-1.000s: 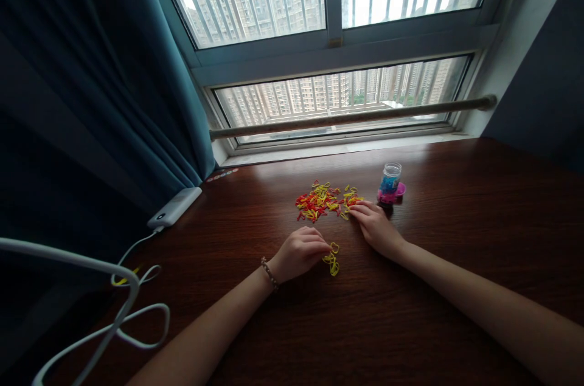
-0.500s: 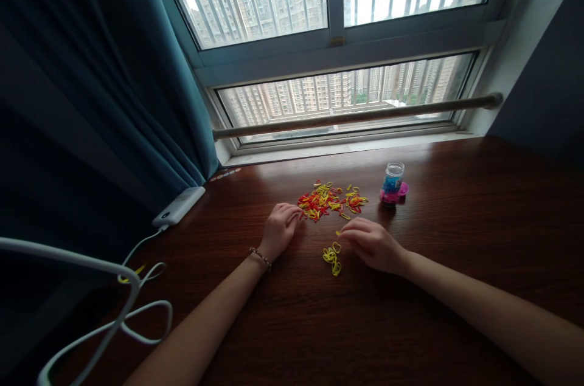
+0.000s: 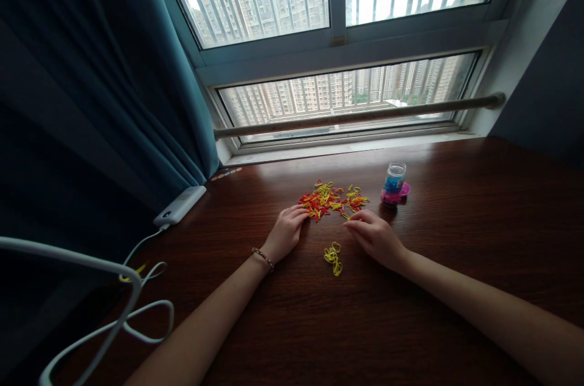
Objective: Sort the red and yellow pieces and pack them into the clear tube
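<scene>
A mixed pile of small red and yellow bands lies on the dark wooden table. My left hand rests at the pile's left edge, its fingers together and touching the bands; what they hold, if anything, is hidden. My right hand is at the pile's lower right, fingers pinched beside a yellow band; whether it is gripped is too small to tell. Between the hands and nearer to me sits a small group of yellow bands.
A clear jar with blue and pink on it stands right of the pile, beside a pink lid. At the left are a white power bank, its cable and a blue curtain. A window is behind.
My right hand has moved up from beside the small yellow group to the pile's edge. My left hand has shifted slightly right, further onto the pile's edge.
</scene>
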Action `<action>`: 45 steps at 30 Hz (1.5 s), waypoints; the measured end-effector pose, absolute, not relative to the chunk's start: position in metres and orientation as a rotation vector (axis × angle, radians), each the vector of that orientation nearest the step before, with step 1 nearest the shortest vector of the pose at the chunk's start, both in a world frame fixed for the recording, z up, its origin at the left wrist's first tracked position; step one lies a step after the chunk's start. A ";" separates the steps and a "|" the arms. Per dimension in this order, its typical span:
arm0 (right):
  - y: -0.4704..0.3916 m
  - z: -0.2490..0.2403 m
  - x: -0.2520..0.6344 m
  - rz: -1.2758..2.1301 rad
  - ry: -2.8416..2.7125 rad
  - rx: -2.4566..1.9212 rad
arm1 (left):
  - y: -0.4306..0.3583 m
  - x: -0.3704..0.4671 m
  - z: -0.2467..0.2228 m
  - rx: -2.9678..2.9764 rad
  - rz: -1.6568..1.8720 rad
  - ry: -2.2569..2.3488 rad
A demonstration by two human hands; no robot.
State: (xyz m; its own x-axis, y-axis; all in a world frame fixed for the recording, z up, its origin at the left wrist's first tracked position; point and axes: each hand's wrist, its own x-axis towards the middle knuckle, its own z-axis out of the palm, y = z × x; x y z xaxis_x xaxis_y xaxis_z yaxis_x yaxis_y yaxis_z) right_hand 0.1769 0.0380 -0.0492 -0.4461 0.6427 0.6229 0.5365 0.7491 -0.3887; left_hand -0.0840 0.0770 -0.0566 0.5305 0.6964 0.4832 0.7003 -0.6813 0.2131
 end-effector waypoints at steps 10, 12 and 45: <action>0.050 -0.063 0.178 0.067 -2.199 -1.094 | 0.066 -0.079 -0.045 -2.664 -1.162 -1.286; 0.052 -0.067 0.178 0.070 -2.214 -1.125 | 0.062 -0.076 -0.042 -2.701 -1.215 -1.227; 0.036 -0.050 0.175 0.149 -2.120 -0.891 | 0.066 -0.072 -0.052 -2.715 -0.948 -1.350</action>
State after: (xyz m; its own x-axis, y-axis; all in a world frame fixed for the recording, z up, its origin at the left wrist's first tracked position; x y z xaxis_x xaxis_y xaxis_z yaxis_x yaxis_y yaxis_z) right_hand 0.1749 0.0362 -0.0500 -0.4198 0.6416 0.6420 0.5458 0.7436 -0.3862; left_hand -0.0723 0.0658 -0.0516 0.4611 0.7366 0.4948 0.7154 -0.6385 0.2838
